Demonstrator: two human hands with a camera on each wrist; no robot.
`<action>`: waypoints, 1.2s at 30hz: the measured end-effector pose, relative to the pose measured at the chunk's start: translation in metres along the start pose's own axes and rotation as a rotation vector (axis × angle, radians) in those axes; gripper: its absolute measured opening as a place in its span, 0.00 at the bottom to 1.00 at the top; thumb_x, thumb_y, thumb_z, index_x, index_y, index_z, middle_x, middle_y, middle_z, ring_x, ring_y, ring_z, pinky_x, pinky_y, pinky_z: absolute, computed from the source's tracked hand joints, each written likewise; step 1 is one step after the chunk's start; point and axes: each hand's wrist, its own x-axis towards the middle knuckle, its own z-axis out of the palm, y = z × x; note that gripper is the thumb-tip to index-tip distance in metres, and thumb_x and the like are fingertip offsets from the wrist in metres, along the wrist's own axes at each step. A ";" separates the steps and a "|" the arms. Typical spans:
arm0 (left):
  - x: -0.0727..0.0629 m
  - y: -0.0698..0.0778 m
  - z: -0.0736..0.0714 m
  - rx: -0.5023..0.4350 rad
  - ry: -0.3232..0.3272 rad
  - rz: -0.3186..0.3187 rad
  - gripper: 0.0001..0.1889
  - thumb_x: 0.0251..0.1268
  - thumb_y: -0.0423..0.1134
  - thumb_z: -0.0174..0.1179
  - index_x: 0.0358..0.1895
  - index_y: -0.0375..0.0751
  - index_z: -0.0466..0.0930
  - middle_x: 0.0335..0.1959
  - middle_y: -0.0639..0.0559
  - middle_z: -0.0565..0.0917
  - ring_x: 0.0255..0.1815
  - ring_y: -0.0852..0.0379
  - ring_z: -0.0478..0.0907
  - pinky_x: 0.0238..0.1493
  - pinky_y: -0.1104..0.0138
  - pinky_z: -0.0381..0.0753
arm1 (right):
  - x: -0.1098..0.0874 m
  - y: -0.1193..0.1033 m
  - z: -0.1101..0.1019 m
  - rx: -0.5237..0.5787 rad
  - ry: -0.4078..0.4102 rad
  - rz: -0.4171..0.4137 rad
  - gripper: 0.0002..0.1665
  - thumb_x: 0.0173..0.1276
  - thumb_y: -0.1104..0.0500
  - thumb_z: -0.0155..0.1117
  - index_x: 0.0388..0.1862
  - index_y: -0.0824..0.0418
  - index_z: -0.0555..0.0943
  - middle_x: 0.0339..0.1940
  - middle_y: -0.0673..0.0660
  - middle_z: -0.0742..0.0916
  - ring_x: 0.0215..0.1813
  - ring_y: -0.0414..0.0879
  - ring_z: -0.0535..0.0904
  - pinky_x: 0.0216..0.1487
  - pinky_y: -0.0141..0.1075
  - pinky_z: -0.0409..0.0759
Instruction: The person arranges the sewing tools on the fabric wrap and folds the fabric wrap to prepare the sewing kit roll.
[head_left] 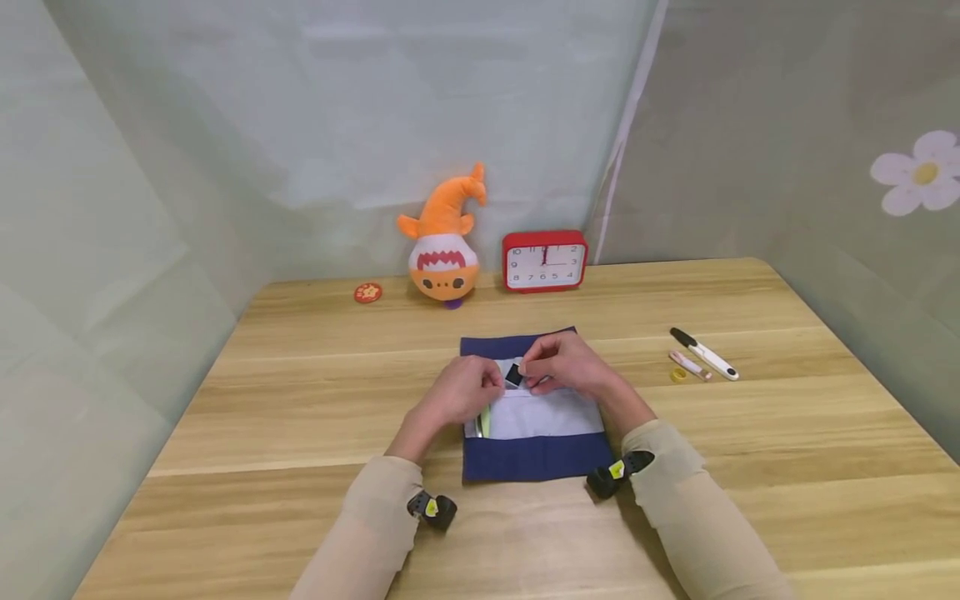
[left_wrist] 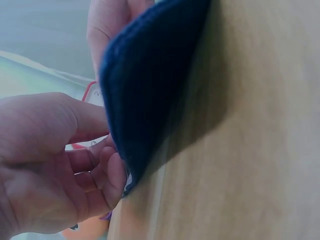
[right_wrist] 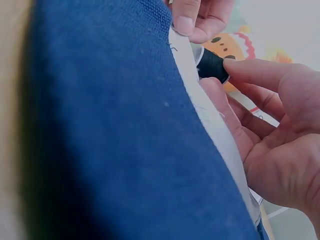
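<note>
A navy fabric pouch (head_left: 538,460) with a pale lining (head_left: 558,417) lies spread on the table. Between thumb and fingertips, my right hand (head_left: 564,363) pinches a spool of black thread (right_wrist: 212,66), held at the lining's pocket opening. My left hand (head_left: 465,388) grips the pocket's edge near its left side with curled fingers. In the left wrist view, the navy cloth (left_wrist: 150,85) hides part of those fingertips. Below the left hand, a slim green item (head_left: 485,422) shows inside the pocket; its kind is unclear.
Behind the pouch stand an orange shark plush (head_left: 444,250) and a red clock (head_left: 544,262). A round red disc (head_left: 367,292) lies at back left. To the right are a black-and-white pen-like tool (head_left: 705,354), a small pinkish stick (head_left: 690,365) and a yellow ring-shaped item (head_left: 678,376).
</note>
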 end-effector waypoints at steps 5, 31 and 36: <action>-0.001 -0.001 0.000 -0.002 -0.026 -0.001 0.09 0.74 0.31 0.62 0.32 0.43 0.82 0.24 0.55 0.74 0.26 0.58 0.70 0.33 0.68 0.68 | 0.001 0.002 0.001 -0.019 0.007 -0.003 0.04 0.70 0.67 0.71 0.40 0.68 0.87 0.32 0.57 0.88 0.32 0.46 0.86 0.38 0.40 0.90; 0.000 -0.001 0.000 -0.026 -0.077 -0.033 0.07 0.80 0.34 0.58 0.38 0.47 0.77 0.31 0.51 0.76 0.35 0.53 0.73 0.38 0.63 0.69 | 0.000 -0.001 0.001 -0.115 -0.030 -0.035 0.04 0.69 0.67 0.72 0.40 0.68 0.89 0.35 0.56 0.89 0.37 0.46 0.86 0.40 0.39 0.90; 0.000 0.000 -0.001 -0.021 -0.071 -0.030 0.07 0.80 0.34 0.58 0.37 0.47 0.77 0.31 0.51 0.76 0.36 0.52 0.73 0.39 0.62 0.69 | 0.001 -0.001 0.001 -0.119 -0.049 -0.030 0.08 0.70 0.66 0.72 0.46 0.66 0.88 0.38 0.56 0.89 0.39 0.45 0.85 0.41 0.39 0.90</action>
